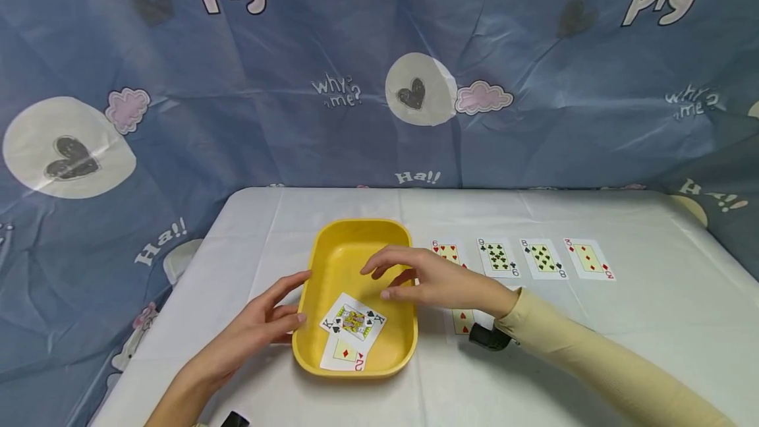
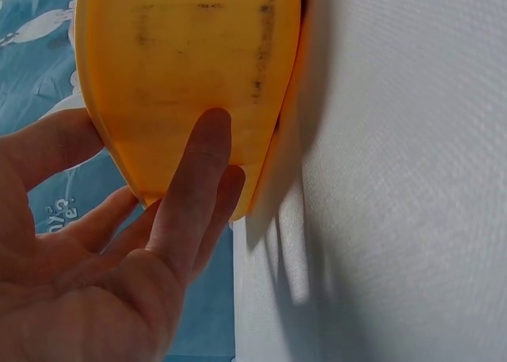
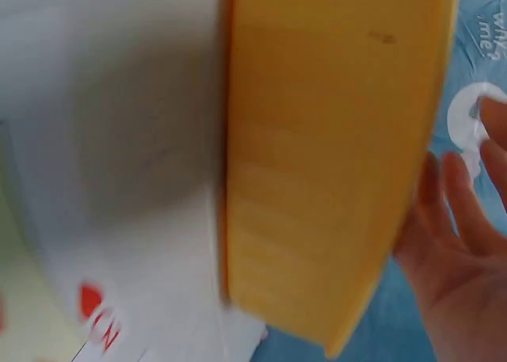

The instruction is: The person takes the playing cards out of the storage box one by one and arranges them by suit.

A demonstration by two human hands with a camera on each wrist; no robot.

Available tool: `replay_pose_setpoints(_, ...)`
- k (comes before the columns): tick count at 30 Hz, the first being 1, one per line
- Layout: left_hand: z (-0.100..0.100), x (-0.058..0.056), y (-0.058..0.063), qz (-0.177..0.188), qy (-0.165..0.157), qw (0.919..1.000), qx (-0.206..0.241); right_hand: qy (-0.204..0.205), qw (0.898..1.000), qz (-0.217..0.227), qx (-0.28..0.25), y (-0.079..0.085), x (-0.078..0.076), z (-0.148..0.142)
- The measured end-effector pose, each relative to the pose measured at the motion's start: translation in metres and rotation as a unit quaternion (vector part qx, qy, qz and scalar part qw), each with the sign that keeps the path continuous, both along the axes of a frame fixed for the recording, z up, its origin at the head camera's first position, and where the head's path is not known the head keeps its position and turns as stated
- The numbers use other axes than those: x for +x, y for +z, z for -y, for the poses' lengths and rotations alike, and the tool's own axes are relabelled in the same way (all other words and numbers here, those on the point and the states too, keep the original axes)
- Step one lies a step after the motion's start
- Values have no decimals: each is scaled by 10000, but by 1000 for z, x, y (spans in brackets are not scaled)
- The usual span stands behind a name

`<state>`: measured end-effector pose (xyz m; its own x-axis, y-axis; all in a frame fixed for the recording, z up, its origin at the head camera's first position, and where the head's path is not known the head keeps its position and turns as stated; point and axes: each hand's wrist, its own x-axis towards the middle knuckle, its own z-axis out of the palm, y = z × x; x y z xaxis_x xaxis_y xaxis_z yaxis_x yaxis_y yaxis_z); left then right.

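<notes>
The yellow tray has a king of spades lying across a two of diamonds at its near end. At the tray's left side, my left hand touches the rim with its fingertips; in the left wrist view its fingers reach along the tray's outer wall. My right hand hangs over the tray's right rim, loosely bent fingers above the tray floor and nothing between them. Beside the tray wall in the right wrist view, part of that hand shows at the right.
Right of the tray lie a six of hearts, a nine of clubs, an eight and a three of diamonds in a row. Under my right wrist, another red-suited card is partly hidden. A patterned blue cloth hangs behind the white table.
</notes>
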<state>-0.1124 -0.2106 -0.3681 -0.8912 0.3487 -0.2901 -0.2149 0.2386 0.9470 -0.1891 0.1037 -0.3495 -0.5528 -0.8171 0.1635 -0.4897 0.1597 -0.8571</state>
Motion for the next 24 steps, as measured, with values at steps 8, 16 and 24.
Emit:
replay_pose_setpoints(8,1,1,0,-10,-22,10000,40,973,9917,-48,836,-7,-27,39)
replay_pose_setpoints(16,1,1,-1,-22,-17,10000,27,1502,9728,-12,1765,-13,-45,62)
replay_pose_setpoints(24,2,1,-1,-58,-75,9999,56,1710,9495,-518,2580,-21,-45,75)
